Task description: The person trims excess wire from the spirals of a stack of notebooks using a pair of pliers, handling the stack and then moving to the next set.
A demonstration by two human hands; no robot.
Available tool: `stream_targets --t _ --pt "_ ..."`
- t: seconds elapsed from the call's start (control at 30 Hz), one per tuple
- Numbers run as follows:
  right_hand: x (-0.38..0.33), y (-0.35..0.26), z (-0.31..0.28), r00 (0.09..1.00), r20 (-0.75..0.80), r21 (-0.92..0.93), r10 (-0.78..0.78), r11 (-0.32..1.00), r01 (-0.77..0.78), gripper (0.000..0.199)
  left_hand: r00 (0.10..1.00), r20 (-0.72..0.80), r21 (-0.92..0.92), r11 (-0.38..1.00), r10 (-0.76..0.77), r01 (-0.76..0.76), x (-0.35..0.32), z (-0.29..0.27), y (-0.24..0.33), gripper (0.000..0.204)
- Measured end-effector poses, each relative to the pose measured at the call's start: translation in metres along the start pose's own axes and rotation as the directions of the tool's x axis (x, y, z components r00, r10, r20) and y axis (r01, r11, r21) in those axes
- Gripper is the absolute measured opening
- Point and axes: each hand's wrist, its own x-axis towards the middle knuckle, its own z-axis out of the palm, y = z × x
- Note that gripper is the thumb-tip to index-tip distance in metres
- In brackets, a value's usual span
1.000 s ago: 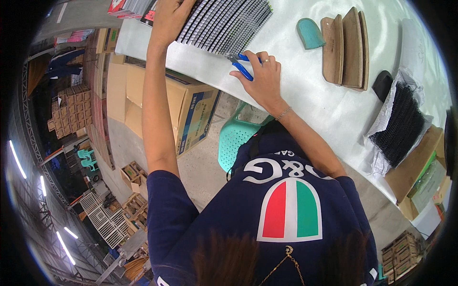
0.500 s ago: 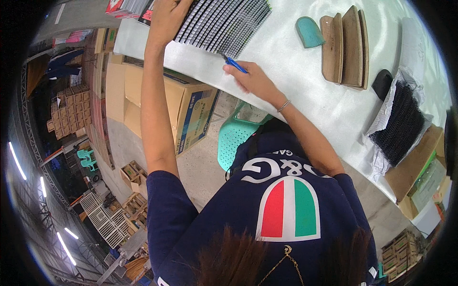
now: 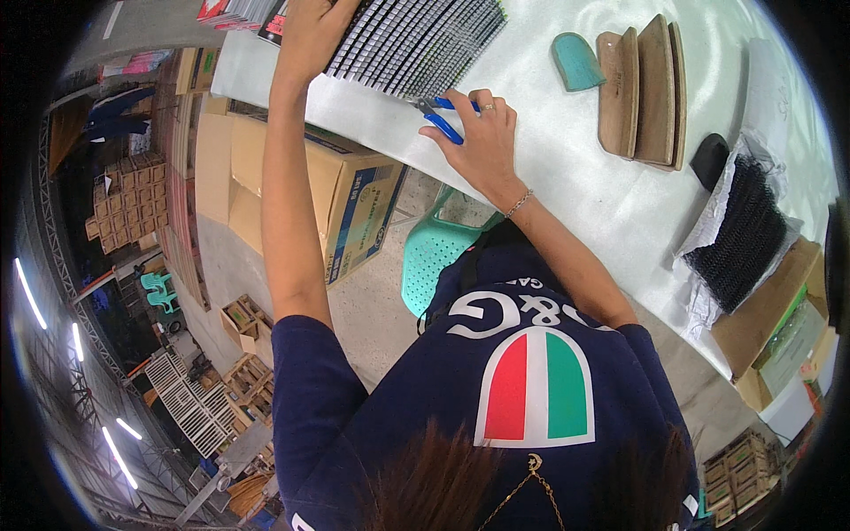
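Observation:
My right hand (image 3: 482, 142) grips a pair of small blue-handled wire cutters (image 3: 447, 131), its thumb on one handle and fingers over the other. The handles are spread apart, and the metal jaws are at the near edge of a stack of what look like spiral-bound notebooks (image 3: 412, 44). Dark coils run in close rows along this stack. At the top edge of the view, my left hand (image 3: 308, 40) is against the stack's left side. Most of its fingers are cut off by the frame, so its grip is hidden.
On the white-covered table (image 3: 567, 133) stand brown wooden boards (image 3: 655, 93) and a teal rounded block (image 3: 577, 62). Further right, black coils (image 3: 739, 234) lie in white wrapping beside a dark rounded object (image 3: 709, 161). A cardboard box (image 3: 354, 199) and green stool (image 3: 434, 261) are below the table's edge.
My right hand has turned and its fingers have lifted and spread along the cutters. The handles, close together before, are now apart. My left hand has hardly moved.

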Motion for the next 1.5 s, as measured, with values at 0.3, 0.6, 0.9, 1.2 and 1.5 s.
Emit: stream_targets --t 0.3,0.6,0.9,1.2,1.5 --pt "0.004 0.002 0.004 1.000 0.023 -0.007 -0.002 1.000 0.002 0.055 1.000 0.001 -0.014 1.000 -0.016 0.016 0.001 0.001 0.000 0.041" --pt "0.006 0.006 0.005 0.998 0.011 -0.038 -0.059 0.998 0.059 0.054 1.000 0.003 -0.012 1.000 -0.006 0.006 0.002 0.001 0.000 0.040" --pt "0.017 0.001 -0.008 0.631 0.758 0.434 0.164 0.596 -0.676 0.057 1.000 0.002 -0.019 1.000 -0.011 0.011 0.000 0.002 0.000 0.040" --pt "0.000 0.006 -0.001 0.997 0.049 0.002 0.052 0.999 -0.052 0.054 1.000 0.000 -0.009 1.000 -0.020 0.020 -0.001 0.001 -0.001 0.040" --pt "-0.003 0.006 0.014 0.999 0.018 -0.045 0.041 0.998 -0.040 0.056 1.000 -0.003 -0.008 1.000 -0.011 0.011 0.001 0.002 -0.002 0.040"
